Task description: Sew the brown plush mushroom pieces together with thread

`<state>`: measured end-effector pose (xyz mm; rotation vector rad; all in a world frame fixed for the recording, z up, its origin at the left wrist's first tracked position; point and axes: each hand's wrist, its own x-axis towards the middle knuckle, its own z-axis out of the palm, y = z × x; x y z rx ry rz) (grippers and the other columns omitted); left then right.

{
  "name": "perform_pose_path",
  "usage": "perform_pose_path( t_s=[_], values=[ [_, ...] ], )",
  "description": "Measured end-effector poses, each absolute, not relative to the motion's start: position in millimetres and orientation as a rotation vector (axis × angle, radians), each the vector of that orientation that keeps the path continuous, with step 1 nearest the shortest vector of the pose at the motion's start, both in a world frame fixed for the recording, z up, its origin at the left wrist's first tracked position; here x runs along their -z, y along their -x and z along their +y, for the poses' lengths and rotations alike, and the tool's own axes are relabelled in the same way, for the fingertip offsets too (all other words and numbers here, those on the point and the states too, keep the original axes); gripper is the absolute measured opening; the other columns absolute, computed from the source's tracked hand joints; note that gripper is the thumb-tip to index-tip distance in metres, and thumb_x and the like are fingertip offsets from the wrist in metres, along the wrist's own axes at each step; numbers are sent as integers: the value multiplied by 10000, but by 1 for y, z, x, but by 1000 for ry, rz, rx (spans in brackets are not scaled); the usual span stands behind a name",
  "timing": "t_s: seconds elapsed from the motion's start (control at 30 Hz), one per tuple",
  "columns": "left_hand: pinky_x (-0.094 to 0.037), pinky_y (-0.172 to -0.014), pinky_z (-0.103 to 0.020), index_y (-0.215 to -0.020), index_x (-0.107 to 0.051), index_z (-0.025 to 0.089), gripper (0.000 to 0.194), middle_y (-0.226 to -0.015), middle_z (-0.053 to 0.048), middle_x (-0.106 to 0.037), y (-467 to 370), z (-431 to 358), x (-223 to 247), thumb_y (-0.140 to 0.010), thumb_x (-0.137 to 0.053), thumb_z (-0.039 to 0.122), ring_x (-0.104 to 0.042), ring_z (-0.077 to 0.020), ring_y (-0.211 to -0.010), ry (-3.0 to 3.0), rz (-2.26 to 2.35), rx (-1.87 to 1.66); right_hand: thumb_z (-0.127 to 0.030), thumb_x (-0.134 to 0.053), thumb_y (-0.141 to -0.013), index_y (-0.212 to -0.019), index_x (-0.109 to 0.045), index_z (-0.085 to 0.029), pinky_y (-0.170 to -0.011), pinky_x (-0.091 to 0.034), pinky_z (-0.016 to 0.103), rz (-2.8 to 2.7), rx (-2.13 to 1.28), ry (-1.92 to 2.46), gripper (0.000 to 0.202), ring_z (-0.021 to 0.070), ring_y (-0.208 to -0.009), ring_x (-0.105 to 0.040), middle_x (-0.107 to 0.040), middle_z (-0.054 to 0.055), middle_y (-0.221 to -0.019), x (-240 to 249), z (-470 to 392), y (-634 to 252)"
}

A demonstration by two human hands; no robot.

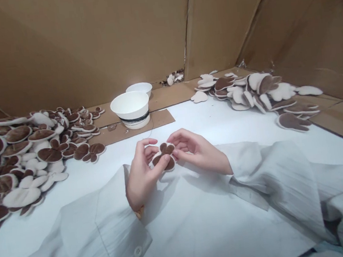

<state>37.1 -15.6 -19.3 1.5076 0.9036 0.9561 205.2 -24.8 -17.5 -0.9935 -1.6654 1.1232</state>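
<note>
Brown plush piece (171,162), pale-rimmed, lobed — left hand (144,170) and right hand (199,152) pinch it.

- No text, label, brand, number or sign can be read anywhere in the scene.
- Far, left of the middle, the nearer white bowl (130,108) has a dark band around its lower part; no letters or numbers can be read on it.
</note>
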Motion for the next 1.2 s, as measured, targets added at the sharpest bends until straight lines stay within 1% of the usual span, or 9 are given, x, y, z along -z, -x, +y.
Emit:
perform_pose_path(
  t_s=[0.13,0.23,0.47,0.67,0.73,0.83,0.93,1.07,1.2],
  values=[
    [-456,-650,-254,-1027,-352,213,330,-762,30,-569,-38,-14,21,-771,-560,232,-599,-112,-645,-1439,899,-937,-188,-535,-784,-899,-500,-185,-684,-481,267,-1783,-972,1015,121,112,-719,-563,-565,22,-851,19,-27,-204],
    [-454,-628,-242,-1016,-357,205,340,-745,37,-543,-39,-15,21,-750,-566,222,-585,-103,-625,-1407,896,-895,-201,-543,-781,-869,-509,-185,-680,-485,272,-1786,-966,1011,95,114,-704,-565,-576,18,-815,20,-27,-204],
    [-401,-560,-209,-998,-375,211,347,-709,62,-507,-42,-14,15,-703,-542,134,-530,-72,-556,-1286,887,-829,-180,-519,-790,-802,-466,-160,-607,-470,255,-1487,-1337,1045,58,101,-596,-565,-559,-11,-632,17,-28,-200],
    [-353,-504,-195,-1032,-430,206,388,-659,71,-484,-41,-12,16,-677,-555,110,-465,-55,-498,-1192,874,-870,-219,-542,-792,-777,-450,-160,-675,-474,279,-1377,-1511,1046,111,106,-629,-582,-602,7,-643,13,-27,-199],
    [-378,-536,-205,-1000,-477,181,325,-668,51,-514,-40,-12,15,-692,-572,146,-487,-69,-535,-1240,875,-841,-219,-553,-785,-762,-450,-159,-666,-470,272,-1364,-1515,1091,122,104,-623,-580,-599,6,-634,11,-27,-200],
    [-416,-610,-225,-897,-545,150,202,-726,1,-587,-38,-12,14,-731,-588,256,-540,-106,-631,-1361,916,-824,-191,-557,-777,-751,-455,-157,-590,-448,241,-1381,-1457,1165,110,89,-564,-547,-563,-18,-580,9,-26,-201],
    [-421,-615,-223,-835,-581,153,196,-763,-9,-600,-36,-10,16,-744,-586,326,-541,-118,-663,-1429,993,-849,-171,-546,-780,-764,-458,-155,-529,-416,214,-1410,-1418,1204,91,75,-525,-513,-529,-36,-551,8,-26,-201],
    [-401,-615,-197,-750,-571,165,100,-721,22,-560,-36,-7,21,-746,-573,266,-507,-93,-654,-1420,1036,-930,-147,-519,-790,-778,-451,-157,-537,-416,208,-1454,-1405,1183,70,73,-538,-517,-523,-38,-571,11,-27,-201],
    [-395,-615,-191,-744,-544,182,56,-707,40,-533,-38,-7,24,-757,-553,235,-492,-79,-634,-1342,1006,-995,-125,-466,-815,-775,-429,-163,-534,-412,206,-1468,-1409,1179,66,68,-516,-503,-511,-44,-561,13,-26,-200]
  ],
)
